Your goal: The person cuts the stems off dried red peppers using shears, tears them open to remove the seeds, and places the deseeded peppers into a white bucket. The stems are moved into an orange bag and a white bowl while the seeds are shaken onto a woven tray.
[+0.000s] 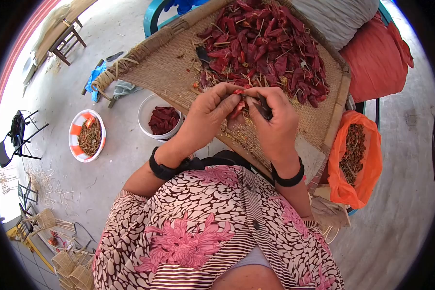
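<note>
My left hand (210, 108) pinches a dried red chili pepper (237, 114) over the near edge of a woven tray. The pepper looks torn open. My right hand (278, 121) meets it there, its fingers closed around a small dark tool (264, 107); its exact kind is hidden by the fingers. Just beyond both hands, a large heap of dried red chilies (270, 48) covers much of the woven tray (166, 72). Pale seeds and stem bits lie scattered on the weave near my fingers.
Left of the tray, a white bucket (143, 112) holds red chili pieces. Farther left stands an orange-and-white lined basin (74, 145) of stems. An orange bag (369, 179) of stems is at the right, below stuffed red (379, 60) and white sacks (331, 17). A folding chair (19, 135) stands far left.
</note>
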The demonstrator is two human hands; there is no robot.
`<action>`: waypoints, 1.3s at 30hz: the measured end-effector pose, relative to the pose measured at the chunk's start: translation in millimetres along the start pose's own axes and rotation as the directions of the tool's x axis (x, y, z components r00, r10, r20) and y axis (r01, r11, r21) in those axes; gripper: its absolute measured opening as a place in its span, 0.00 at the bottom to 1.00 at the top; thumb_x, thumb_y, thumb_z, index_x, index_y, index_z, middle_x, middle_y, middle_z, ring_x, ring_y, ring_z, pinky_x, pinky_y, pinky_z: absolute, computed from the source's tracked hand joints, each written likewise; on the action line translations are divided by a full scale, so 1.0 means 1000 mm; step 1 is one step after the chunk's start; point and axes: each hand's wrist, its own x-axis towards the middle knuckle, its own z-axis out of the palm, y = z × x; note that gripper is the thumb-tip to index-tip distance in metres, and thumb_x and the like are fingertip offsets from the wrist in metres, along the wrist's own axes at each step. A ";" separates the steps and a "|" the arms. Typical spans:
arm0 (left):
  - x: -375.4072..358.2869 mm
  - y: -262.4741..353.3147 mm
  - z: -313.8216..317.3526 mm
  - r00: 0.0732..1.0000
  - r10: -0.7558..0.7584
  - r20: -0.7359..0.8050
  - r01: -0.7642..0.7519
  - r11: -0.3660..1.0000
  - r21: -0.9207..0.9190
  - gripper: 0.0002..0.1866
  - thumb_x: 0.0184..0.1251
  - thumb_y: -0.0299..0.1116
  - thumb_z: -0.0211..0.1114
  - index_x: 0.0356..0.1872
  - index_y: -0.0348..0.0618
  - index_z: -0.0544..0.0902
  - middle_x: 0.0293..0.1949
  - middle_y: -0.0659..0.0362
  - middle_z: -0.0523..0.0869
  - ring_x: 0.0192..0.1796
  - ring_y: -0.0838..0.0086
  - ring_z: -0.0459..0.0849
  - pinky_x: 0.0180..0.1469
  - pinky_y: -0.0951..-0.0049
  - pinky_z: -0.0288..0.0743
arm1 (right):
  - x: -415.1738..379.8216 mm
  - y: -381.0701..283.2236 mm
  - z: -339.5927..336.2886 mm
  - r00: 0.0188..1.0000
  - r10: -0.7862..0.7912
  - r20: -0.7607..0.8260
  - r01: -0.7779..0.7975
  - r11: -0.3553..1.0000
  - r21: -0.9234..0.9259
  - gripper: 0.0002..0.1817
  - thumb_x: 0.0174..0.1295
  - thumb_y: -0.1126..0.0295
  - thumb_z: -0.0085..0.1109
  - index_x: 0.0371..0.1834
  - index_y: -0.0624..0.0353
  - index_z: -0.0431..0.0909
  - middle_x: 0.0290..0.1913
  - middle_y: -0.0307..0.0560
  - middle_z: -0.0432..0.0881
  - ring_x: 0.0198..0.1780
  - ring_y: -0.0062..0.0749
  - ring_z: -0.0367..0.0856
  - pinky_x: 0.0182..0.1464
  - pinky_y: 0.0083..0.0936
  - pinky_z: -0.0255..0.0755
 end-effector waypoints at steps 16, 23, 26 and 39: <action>-0.003 0.004 -0.008 0.990 -0.036 0.138 -0.007 0.953 0.301 0.08 0.77 0.34 0.53 0.41 0.40 0.74 0.28 0.68 0.71 0.29 0.87 0.66 0.31 0.84 0.62 | 0.006 0.013 -0.016 0.762 0.354 0.543 -0.630 0.602 0.491 0.08 0.63 0.69 0.64 0.40 0.61 0.79 0.27 0.31 0.76 0.22 0.09 0.66 0.23 0.11 0.61; -0.010 -0.002 -0.028 0.839 -0.238 0.488 0.328 0.939 -0.106 0.11 0.76 0.37 0.54 0.38 0.38 0.75 0.24 0.66 0.70 0.22 0.85 0.64 0.23 0.81 0.56 | 0.010 0.020 -0.024 0.706 0.107 0.701 -0.559 0.691 0.458 0.09 0.62 0.69 0.64 0.41 0.61 0.78 0.29 0.33 0.77 0.25 0.14 0.71 0.27 0.15 0.66; -0.021 0.002 -0.045 0.815 -0.130 0.565 0.158 0.987 0.000 0.12 0.74 0.38 0.57 0.37 0.37 0.77 0.22 0.65 0.72 0.24 0.84 0.67 0.25 0.81 0.60 | 0.005 0.029 -0.024 0.830 0.174 0.530 -0.337 0.914 0.227 0.09 0.60 0.71 0.64 0.41 0.60 0.77 0.32 0.39 0.79 0.30 0.23 0.77 0.32 0.21 0.70; -0.065 -0.099 -0.211 0.961 -0.166 -0.221 0.276 0.507 0.817 0.15 0.67 0.28 0.59 0.53 0.34 0.79 0.39 0.56 0.85 0.38 0.73 0.82 0.43 0.71 0.77 | 0.028 0.092 -0.026 0.907 0.361 0.218 -0.296 0.913 -0.282 0.15 0.59 0.67 0.63 0.48 0.57 0.79 0.42 0.54 0.80 0.48 0.50 0.80 0.49 0.40 0.73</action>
